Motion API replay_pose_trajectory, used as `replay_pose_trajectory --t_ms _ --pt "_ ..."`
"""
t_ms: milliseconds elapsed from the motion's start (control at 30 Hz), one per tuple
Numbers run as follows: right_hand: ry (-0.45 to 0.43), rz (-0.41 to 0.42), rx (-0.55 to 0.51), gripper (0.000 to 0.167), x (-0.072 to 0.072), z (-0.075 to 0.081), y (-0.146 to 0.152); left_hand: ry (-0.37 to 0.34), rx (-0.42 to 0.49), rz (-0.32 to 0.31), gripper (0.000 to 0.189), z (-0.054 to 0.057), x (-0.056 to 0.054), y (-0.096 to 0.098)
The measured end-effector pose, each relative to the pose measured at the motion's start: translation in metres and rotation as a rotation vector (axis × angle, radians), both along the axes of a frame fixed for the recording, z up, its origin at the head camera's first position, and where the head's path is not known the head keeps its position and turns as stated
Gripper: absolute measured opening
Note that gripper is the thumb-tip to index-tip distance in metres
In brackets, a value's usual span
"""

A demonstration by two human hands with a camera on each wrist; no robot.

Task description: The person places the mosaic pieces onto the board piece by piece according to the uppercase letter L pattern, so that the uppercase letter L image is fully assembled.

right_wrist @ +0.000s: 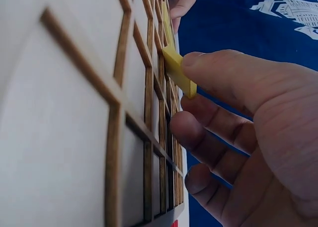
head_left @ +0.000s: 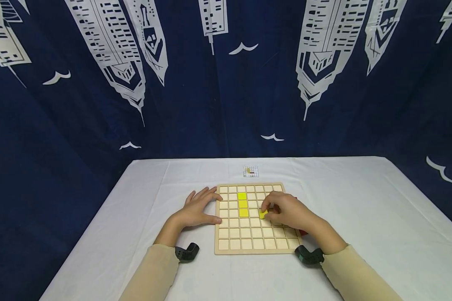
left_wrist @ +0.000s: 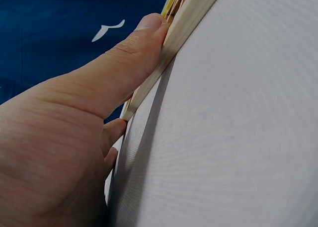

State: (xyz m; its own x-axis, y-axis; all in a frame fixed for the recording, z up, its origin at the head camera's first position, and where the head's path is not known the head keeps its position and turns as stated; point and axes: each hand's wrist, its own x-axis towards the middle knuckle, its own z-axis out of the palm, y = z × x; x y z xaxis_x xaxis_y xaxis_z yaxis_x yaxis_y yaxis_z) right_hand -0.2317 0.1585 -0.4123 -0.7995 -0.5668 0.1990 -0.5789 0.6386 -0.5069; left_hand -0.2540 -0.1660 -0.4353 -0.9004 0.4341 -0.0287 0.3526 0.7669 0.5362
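A square wooden grid board (head_left: 248, 252) lies on the white table. Three yellow tiles (head_left: 242, 204) fill a short column in its upper left part. My right hand (head_left: 291, 211) pinches another yellow tile (right_wrist: 180, 73) between thumb and fingers, over the board right of that column. Seen from the right wrist, this tile is tilted, close over the grid's ridges. My left hand (head_left: 197, 209) rests at the board's left edge, fingers spread, with thumb and index fingertips on the rim. From the left wrist, the thumb (left_wrist: 134, 48) lies along the board's wooden side.
A small printed grid card (head_left: 250, 171) with coloured squares lies beyond the board's far edge. Red pieces (head_left: 303, 232) show beside the board's right edge, mostly hidden behind my right hand. A dark blue patterned cloth (head_left: 226, 104) hangs behind the table.
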Motion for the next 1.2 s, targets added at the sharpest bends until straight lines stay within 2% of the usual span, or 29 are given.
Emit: replay_pose_trajectory --t_ms 200,400,567,800,1200 --pt "-0.003 0.012 -0.003 0.019 0.000 -0.001 0.000 0.001 0.003 -0.002 0.064 0.001 0.000 0.000" --pt "-0.015 0.044 -0.056 0.018 0.000 -0.003 -0.003 0.000 0.009 -0.002 0.064 0.000 0.001 -0.001" --pt "-0.036 0.034 -0.050 0.017 0.003 -0.005 -0.012 0.002 0.001 -0.004 0.065 0.000 0.000 -0.001" --pt "0.003 0.048 -0.059 0.018 0.005 -0.010 -0.018 0.007 0.000 -0.011 0.065 0.001 0.000 -0.001" --pt "-0.001 0.077 -0.057 0.018 0.008 -0.012 -0.023 0.012 0.003 -0.012 0.062 0.001 0.001 0.000"
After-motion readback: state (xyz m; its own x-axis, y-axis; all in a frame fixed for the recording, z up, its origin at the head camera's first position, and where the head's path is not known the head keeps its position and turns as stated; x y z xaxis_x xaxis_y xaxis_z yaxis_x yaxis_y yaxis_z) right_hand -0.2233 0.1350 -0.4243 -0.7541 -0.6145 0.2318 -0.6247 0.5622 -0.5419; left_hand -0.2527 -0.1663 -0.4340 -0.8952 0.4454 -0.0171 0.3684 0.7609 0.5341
